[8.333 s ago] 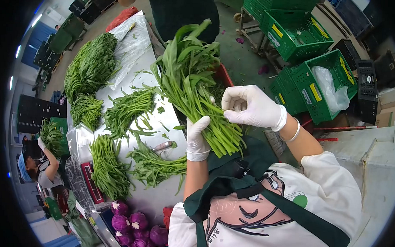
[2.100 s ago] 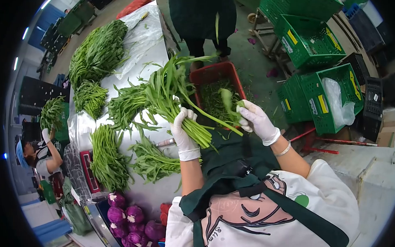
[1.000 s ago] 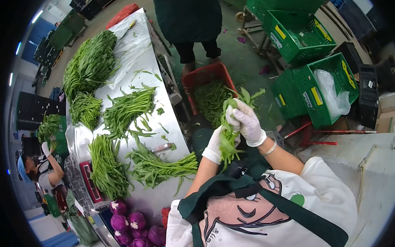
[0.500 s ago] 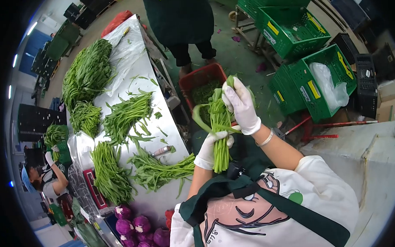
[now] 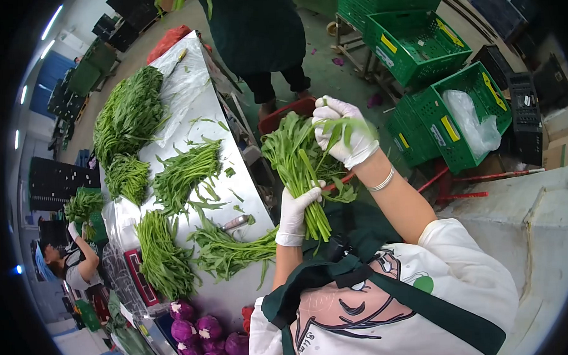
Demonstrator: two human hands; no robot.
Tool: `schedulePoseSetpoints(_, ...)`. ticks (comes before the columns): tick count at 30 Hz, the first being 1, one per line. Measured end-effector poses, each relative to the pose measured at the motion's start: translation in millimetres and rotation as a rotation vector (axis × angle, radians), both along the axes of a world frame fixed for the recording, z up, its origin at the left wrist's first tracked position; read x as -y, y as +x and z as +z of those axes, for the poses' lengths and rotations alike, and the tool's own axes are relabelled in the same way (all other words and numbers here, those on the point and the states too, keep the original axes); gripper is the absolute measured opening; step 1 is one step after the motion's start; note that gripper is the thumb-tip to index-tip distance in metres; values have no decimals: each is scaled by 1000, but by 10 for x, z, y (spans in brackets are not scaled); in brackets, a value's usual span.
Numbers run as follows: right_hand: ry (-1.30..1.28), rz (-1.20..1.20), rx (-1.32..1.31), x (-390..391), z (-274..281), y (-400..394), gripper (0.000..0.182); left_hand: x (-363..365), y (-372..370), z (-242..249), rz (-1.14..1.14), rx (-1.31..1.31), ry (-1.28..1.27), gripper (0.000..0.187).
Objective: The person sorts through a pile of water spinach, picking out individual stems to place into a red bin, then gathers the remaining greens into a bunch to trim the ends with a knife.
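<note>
My left hand [image 5: 298, 213], in a white glove, is closed round the stems of a bunch of water spinach [image 5: 289, 155]. The bunch is tilted, leaves away from me and cut stem ends towards me. Just right of its top is my right hand [image 5: 345, 133], also gloved, with its fingers curled shut on some loose leaves [image 5: 338, 130], partly blurred. A red crate [image 5: 271, 120] stands on the floor beyond, largely hidden by the bunch and my right hand.
On the metal table [image 5: 195, 133] at left lie piles of greens [image 5: 128, 114], a knife [image 5: 237, 222], a red scale [image 5: 142, 276] and purple cabbages [image 5: 208, 327]. Green crates [image 5: 411, 60] stand at right. One person [image 5: 254, 34] stands opposite, another [image 5: 80, 260] at far left.
The bunch in my left hand has tilted left, its leaves spreading out. My right hand has moved slightly up and away from the stems, carrying loose leaves.
</note>
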State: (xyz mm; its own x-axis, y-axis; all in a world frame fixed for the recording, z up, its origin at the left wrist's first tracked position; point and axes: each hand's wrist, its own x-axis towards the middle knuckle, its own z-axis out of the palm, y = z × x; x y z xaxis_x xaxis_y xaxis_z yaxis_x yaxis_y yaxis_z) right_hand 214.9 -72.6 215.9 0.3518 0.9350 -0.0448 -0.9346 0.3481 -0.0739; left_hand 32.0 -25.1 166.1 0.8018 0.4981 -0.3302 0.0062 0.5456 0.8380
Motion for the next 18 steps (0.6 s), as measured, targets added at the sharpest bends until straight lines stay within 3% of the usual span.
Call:
schedulePoseSetpoints(3, 123, -153, -21, 41, -157, 295, 16, -130, -61, 63, 86, 16, 68, 27)
schedulePoseSetpoints(5, 63, -479, 245, 4, -394, 502, 15, -268, -132, 107, 126, -9, 111, 22)
schedulePoseSetpoints(6, -233, -556, 583, 26, -449, 585, 15, -328, -154, 134, 142, -17, 124, 23)
schedulePoseSetpoints(7, -693, -500, 1117, -9, -553, 578, 12, -375, -170, 160, 153, -26, 137, 24)
schedulePoseSetpoints(9, -875, -758, 2035, -19, -506, 261, 19, -437, -153, 204, 189, -23, 195, 26)
schedulePoseSetpoints(11, -682, -377, 1772, 32, -189, -82, 24, -465, -134, 197, 208, -4, 231, 26)
schedulePoseSetpoints(13, -356, -228, 1799, 7, -124, -271, 20, -460, -112, 214, 202, -14, 227, 25)
schedulePoseSetpoints(14, -419, -148, 1901, 20, 15, -328, 19, -451, -94, 220, 197, -18, 230, 25)
schedulePoseSetpoints(18, -296, -177, 1977, -39, -75, -188, 13, -444, -108, 199, 140, -56, 249, 27)
